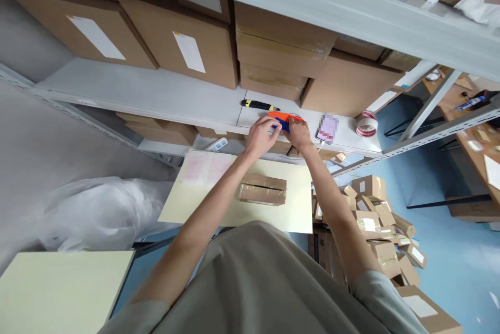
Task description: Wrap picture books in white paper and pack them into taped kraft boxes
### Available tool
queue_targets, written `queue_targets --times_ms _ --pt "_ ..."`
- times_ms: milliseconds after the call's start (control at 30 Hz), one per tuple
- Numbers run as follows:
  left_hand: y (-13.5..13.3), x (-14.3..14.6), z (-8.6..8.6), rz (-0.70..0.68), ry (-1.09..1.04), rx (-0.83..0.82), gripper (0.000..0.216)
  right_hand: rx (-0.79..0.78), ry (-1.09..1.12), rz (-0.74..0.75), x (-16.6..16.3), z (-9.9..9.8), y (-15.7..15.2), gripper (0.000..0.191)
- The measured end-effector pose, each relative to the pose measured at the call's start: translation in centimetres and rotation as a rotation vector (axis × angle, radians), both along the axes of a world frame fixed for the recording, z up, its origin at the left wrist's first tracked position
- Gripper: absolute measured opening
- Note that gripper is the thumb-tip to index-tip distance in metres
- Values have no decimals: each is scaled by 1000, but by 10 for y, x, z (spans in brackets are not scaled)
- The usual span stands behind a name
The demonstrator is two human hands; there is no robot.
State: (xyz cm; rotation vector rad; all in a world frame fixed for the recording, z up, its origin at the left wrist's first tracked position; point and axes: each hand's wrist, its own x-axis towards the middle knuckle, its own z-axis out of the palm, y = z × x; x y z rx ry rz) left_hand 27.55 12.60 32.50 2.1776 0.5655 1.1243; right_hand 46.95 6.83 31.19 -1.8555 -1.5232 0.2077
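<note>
An orange and blue tape dispenser [282, 121] is held between my two hands at the front of the grey shelf. My right hand [300, 134] is wrapped over its right end, hiding part of it. At its left end, the fingers of my left hand [262, 135] are closed against the blue part. Just behind the dispenser lies a black and yellow utility knife [260, 105]. Below my hands, a small brown cardboard box [263, 189] with tape on it rests on the pale yellow tabletop [207, 203].
To the right on the shelf [195, 97] are a phone [327, 128] with a cable and a red and white tape roll [366, 124]. Large cartons [269, 52] line the shelf's back. Many small boxes [369, 224] pile on the blue floor. Plastic wrapping [105, 211] bulges at left.
</note>
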Motion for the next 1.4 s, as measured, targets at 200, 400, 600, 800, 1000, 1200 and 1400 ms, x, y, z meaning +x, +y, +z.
queue_targets --times_ms 200,400,600,800,1000,1200,1400 --pt "-26 -34 -27 27 -19 -188 12 -43 39 2 -22 -10 -30 45" --pt "-91 -96 -49 -29 -77 -507 19 -125 482 45 -90 -23 -112 57" --pt "-128 -138 -57 16 -66 -622 24 -209 717 101 -148 -35 -146 63" --pt "-122 -161 -69 -16 23 -563 26 -244 652 49 -174 -41 -147 58" --pt "-91 -191 -44 116 -69 -480 27 -335 236 51 -172 -38 -155 50" --pt "-62 -203 -38 4 -30 -249 24 -286 -394 148 -172 -28 -146 23" --pt "-66 -211 -55 54 -57 -334 32 -358 -608 184 -183 -14 -132 14"
